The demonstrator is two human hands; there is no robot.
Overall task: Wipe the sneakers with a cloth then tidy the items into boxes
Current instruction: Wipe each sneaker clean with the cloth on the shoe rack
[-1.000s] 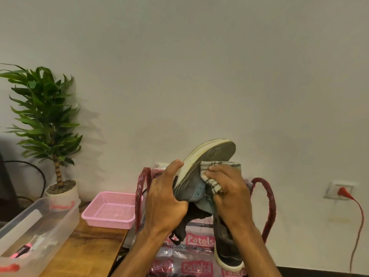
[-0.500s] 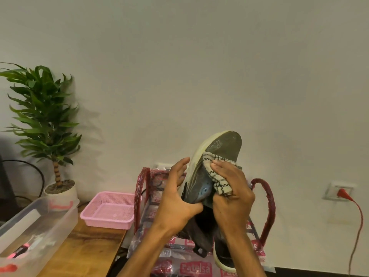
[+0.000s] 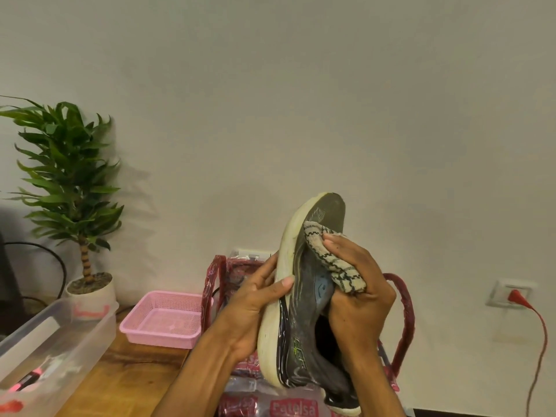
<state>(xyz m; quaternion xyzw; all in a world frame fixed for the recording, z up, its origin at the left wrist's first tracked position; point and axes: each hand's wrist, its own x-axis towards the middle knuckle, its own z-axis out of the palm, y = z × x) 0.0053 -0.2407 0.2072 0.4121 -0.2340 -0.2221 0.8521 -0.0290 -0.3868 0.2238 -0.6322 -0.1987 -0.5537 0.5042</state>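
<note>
I hold a dark grey sneaker (image 3: 304, 311) with a thick cream sole up in front of me, toe pointing upward. My left hand (image 3: 252, 308) grips its sole side, thumb on the cream rim. My right hand (image 3: 358, 293) holds a beige cloth with dark check lines (image 3: 328, 260) bunched against the sneaker's upper near the toe. A second dark sneaker (image 3: 346, 404) shows partly below, behind my right forearm.
A clear plastic box (image 3: 60, 341) with a pink-and-black item inside stands on the wooden table (image 3: 126, 377) at left. A pink mesh basket (image 3: 164, 323) and a potted plant (image 3: 72, 191) sit behind it. A red-handled plastic-wrapped bag (image 3: 270, 407) lies below my hands. A red plug and cable (image 3: 523, 305) hang at right.
The sneaker has tipped from lying nearly level to standing toe up and has risen. My right hand with the cloth has slid up along its upper. My left hand shifted along the sole.
</note>
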